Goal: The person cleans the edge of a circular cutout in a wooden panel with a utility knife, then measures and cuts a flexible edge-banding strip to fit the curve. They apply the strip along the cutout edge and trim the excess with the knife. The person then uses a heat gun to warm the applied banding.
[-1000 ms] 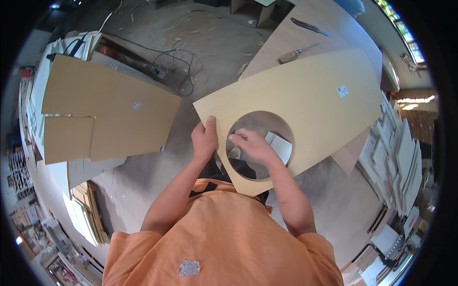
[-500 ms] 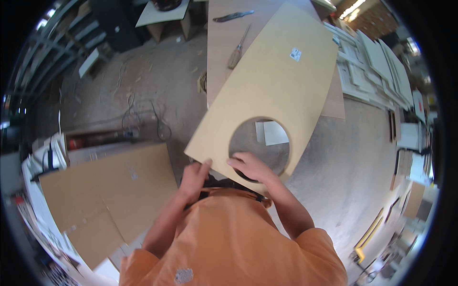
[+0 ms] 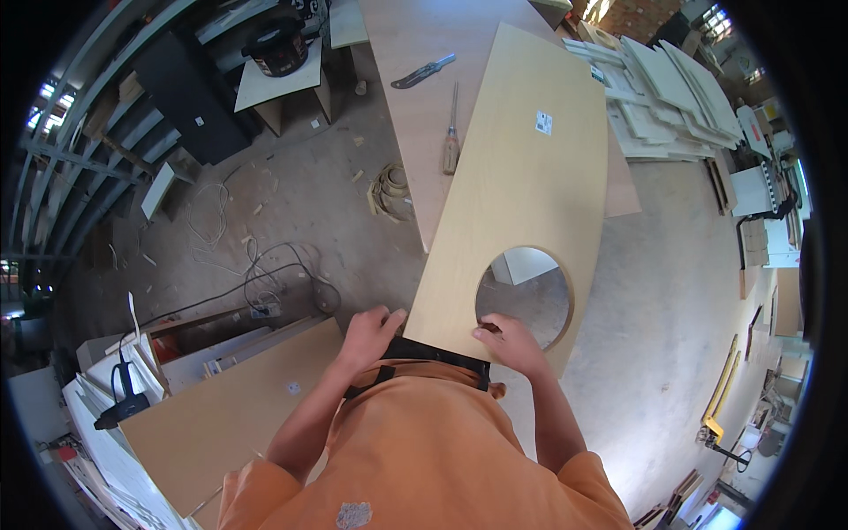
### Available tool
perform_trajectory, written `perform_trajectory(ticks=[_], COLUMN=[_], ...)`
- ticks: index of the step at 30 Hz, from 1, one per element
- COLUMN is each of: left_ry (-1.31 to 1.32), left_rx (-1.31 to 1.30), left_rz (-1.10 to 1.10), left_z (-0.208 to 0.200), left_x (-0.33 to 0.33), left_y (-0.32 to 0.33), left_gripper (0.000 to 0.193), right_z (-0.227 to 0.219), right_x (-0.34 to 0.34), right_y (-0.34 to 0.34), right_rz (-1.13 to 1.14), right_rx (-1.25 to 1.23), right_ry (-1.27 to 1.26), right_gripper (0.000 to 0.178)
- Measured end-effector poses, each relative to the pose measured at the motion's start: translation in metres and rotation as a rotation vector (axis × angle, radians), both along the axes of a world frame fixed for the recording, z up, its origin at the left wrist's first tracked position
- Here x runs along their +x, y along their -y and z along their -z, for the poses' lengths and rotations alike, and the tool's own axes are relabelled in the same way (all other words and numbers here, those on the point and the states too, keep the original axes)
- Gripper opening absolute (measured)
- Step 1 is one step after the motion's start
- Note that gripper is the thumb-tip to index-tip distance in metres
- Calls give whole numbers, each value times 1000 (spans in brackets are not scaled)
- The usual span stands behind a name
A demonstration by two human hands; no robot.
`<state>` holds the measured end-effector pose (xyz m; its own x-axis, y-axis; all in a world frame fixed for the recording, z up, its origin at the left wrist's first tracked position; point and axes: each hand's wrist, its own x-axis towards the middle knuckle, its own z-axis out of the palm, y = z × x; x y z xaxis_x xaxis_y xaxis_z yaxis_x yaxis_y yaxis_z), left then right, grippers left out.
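The right hand (image 3: 514,343) is gripping the pale wooden panel (image 3: 526,181) between its round hole and near end; the left hand (image 3: 367,337) is curling at the near left corner, its hold impossible to tell. The panel is lying partly across the worktop (image 3: 411,132), its holed end overhanging. Swinging it leftward would be risking knocking the screwdriver (image 3: 450,152), which is lying just beside it; the knife (image 3: 424,72) is lying farther left. White boards (image 3: 654,97) are crowding the right side.
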<state>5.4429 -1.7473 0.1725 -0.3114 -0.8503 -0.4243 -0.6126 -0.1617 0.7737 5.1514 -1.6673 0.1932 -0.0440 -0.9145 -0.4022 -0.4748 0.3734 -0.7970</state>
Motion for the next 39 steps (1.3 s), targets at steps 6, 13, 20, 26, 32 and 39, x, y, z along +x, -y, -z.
perform_trajectory(ticks=[6,13,20,26,32,39], left_ry=[129,98,-216,-279,-15,-515], left_rx=[-244,-379,-559,-401,-290,-730], left_rz=[98,287,965,1708,2049,1456], left_z=[-8,-21,-19,-11,-1,-21], left_x=[-18,-42,-112,-174,-227,-219], left_y=[33,108,134,87,62,170], left_gripper=[41,33,16,16,16,18], right_z=[-19,-17,-42,-46,-36,-43], right_x=[-1,2,24,112,160,124], right_y=[3,4,-36,-75,-97,-91], right_rz=[-229,-265,727,1199,1365,1332], right_rx=[-123,-67,-238,-185,-71,-103], right_ry=[-290,-448,-494,-504,-499,-531], right_gripper=[20,11,24,18,17,17])
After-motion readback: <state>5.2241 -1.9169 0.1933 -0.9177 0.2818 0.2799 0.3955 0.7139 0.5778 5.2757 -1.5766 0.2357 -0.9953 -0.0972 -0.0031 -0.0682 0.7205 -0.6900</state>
